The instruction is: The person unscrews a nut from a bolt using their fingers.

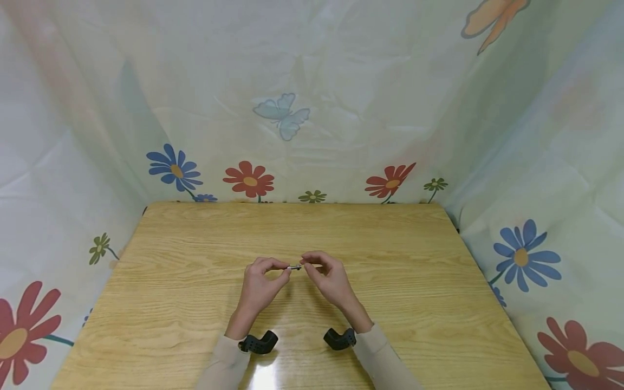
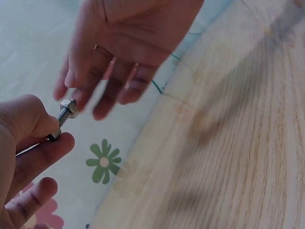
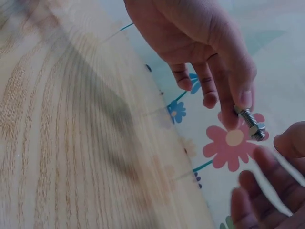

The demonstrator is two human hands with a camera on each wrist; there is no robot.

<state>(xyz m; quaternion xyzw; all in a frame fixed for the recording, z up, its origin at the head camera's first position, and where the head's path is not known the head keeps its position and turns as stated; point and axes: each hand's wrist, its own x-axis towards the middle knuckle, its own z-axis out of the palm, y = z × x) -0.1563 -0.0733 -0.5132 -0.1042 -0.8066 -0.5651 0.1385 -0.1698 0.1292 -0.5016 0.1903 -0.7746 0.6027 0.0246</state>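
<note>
My left hand (image 1: 260, 283) pinches a small metal bolt (image 3: 246, 116) by its head between thumb and fingertips, above the wooden table. A hex nut (image 3: 258, 130) sits on the thread close to the bolt's free end, with a little thread showing past it. That end points toward my right hand (image 1: 333, 280). In the right wrist view, the right thumb (image 3: 291, 139) and fingers are spread apart beside the nut, holding nothing. The left wrist view shows the nut (image 2: 69, 108) near the right fingertips.
Below both hands lies the wooden table (image 1: 185, 303), with their shadows on it. A pale curtain (image 1: 341, 70) printed with flowers and butterflies hangs behind and on both sides. Each wrist carries a black camera mount (image 1: 260, 343) over a light sleeve.
</note>
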